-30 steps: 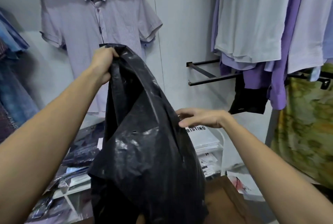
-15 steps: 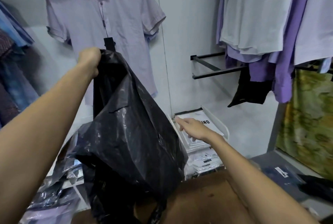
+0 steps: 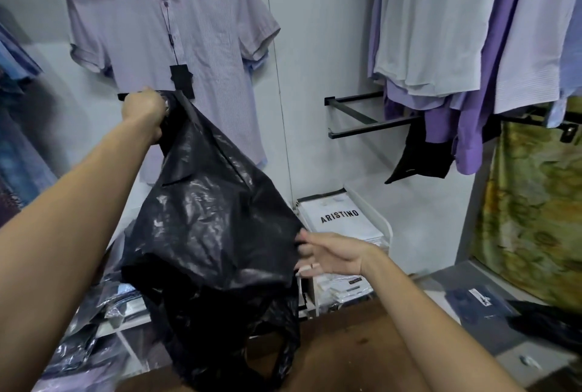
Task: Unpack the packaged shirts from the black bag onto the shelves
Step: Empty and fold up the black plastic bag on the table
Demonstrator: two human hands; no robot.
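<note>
The black bag (image 3: 214,228) hangs in the air in the middle of the view, in front of the white shelves (image 3: 385,228), and serves as the landmark here. The left hand (image 3: 143,111) grips the bag's top end, its fingers clenched round the gathered plastic, and holds it up just below the black tag (image 3: 181,81) of the lilac short-sleeved shirt (image 3: 163,29) that hangs on the wall behind the bag. The bag droops from that grip, crumpled and glossy, with its lower end dangling over the brown bench (image 3: 346,350).

The right hand (image 3: 330,254) is at the bag's right edge, about halfway down. Its fingers (image 3: 304,239) touch the plastic there; whether they pinch it or only rest against it cannot be told, as the fingertips are partly hidden by the bag.

Just right of the bag, behind the right hand, a stack of packaged shirts (image 3: 340,218) lies on the top shelf, the uppermost one white and printed ARISTINO. More white packages (image 3: 343,287) lie on the shelf under it. Left of the bag and lower, clear-wrapped dark and lilac shirts (image 3: 94,328) are piled on the shelves.

Right of the bag and above it, 2 black wall rails (image 3: 362,114) stick out, and purple and white shirts (image 3: 472,45) hang there.
</note>
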